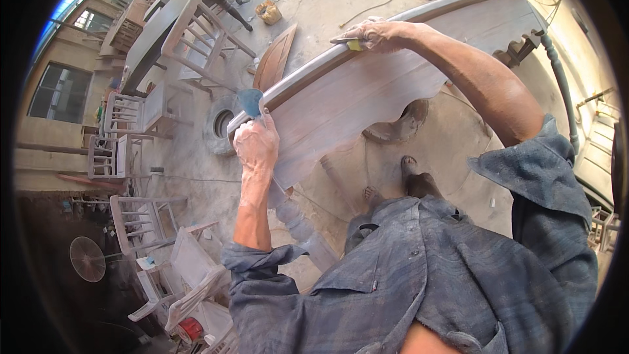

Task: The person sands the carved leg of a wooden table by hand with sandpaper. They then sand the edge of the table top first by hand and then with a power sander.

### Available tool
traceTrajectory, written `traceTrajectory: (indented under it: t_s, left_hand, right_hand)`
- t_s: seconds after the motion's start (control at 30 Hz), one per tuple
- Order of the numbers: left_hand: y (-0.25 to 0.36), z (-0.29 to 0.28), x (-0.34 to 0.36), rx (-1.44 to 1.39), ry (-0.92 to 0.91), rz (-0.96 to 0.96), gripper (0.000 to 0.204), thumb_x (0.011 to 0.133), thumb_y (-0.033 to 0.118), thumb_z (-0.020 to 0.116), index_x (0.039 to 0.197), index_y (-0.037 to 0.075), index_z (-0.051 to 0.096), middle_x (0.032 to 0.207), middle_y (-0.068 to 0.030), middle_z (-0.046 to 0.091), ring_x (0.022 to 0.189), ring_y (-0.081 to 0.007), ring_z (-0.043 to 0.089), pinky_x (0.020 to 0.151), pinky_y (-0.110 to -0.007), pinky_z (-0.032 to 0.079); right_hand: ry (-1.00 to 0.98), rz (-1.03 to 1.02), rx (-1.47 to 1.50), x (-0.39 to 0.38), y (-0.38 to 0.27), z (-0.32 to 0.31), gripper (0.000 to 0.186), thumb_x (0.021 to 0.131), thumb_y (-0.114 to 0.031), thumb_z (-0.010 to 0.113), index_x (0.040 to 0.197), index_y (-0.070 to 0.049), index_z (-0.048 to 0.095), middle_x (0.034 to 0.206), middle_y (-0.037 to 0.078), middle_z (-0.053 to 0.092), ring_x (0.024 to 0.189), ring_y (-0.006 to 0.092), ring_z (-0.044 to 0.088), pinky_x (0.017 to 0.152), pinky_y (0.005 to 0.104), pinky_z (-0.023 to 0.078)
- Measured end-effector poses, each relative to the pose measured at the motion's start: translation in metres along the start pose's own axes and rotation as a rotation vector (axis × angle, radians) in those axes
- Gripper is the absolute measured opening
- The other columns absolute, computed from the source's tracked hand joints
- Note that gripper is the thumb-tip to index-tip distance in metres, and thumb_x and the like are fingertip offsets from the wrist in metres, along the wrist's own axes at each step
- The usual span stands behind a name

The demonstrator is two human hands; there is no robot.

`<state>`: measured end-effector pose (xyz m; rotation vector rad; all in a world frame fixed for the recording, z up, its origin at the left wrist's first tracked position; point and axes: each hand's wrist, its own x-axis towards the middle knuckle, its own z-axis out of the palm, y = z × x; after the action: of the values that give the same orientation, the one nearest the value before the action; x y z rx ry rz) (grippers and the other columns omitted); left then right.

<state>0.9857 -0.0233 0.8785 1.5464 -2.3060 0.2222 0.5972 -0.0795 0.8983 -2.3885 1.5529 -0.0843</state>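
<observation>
A long wooden furniture panel lies across in front of me, dusted grey-white, with a moulded edge on its far side and a wavy cut edge on its near side. My left hand is closed at the panel's left end. From its fingers sticks out a blue-grey sheet that looks like sandpaper. Farther along the moulded edge, my right hand presses down, fingers together. Beneath it shows a yellow-green pad, partly hidden by the palm. White dust coats both hands.
Tyres lie on the floor near the panel. Several wooden chairs stand at the left, with a fan below. A curved brown board and a yellowish lump lie beyond. A turned post rises at the right.
</observation>
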Motion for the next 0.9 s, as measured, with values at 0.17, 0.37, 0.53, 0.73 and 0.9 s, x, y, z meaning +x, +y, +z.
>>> traceTrajectory:
  t_s: [0.17,0.37,0.53,0.73,0.9]
  left_hand:
    - [-0.005,-0.018,-0.005,0.012,0.139,0.103,0.028,0.099,0.020,0.062,0.085,-0.001,0.074,0.076,-0.0218,0.070,0.071,-0.0404,0.069,0.067,-0.051,0.056]
    - [0.007,-0.020,0.001,-0.054,0.228,0.192,0.020,0.098,0.014,0.063,0.102,-0.003,0.073,0.100,-0.0217,0.072,0.095,-0.0377,0.069,0.081,-0.050,0.052]
    - [-0.018,-0.010,-0.007,-0.088,0.303,0.104,0.022,0.099,0.015,0.063,0.104,-0.003,0.073,0.092,-0.0214,0.072,0.084,-0.0400,0.070,0.074,-0.051,0.054]
    - [-0.005,0.002,-0.008,-0.163,0.228,0.037,0.026,0.101,0.022,0.062,0.100,-0.003,0.073,0.083,-0.0210,0.072,0.072,-0.0415,0.069,0.066,-0.049,0.054]
    - [-0.030,0.003,-0.027,-0.090,0.308,-0.016,0.016,0.096,0.014,0.068,0.093,-0.001,0.072,0.077,-0.0191,0.068,0.070,-0.0414,0.064,0.064,-0.051,0.049]
  right_hand:
    - [-0.089,0.076,0.054,0.011,0.000,-0.001,0.067,0.099,-0.011,0.056,0.159,-0.035,0.042,0.132,0.017,0.068,0.114,0.0361,0.068,0.096,0.0453,0.054]
    - [-0.304,-0.035,0.016,0.019,0.023,-0.010,0.059,0.105,-0.041,0.046,0.162,-0.026,0.038,0.155,0.017,0.052,0.139,0.0349,0.052,0.114,0.0450,0.043]
    - [-0.342,0.058,0.009,0.032,-0.025,-0.023,0.064,0.108,-0.059,0.037,0.165,-0.030,0.032,0.149,0.026,0.054,0.133,0.0445,0.054,0.112,0.0509,0.042]
    - [-0.334,0.046,0.088,0.012,-0.011,-0.028,0.064,0.107,-0.055,0.040,0.165,-0.028,0.032,0.149,0.025,0.053,0.139,0.0423,0.050,0.115,0.0489,0.040]
    - [-0.474,0.150,0.112,0.021,-0.055,-0.060,0.066,0.105,-0.053,0.040,0.165,-0.027,0.031,0.165,0.015,0.041,0.149,0.0368,0.041,0.122,0.0486,0.033]
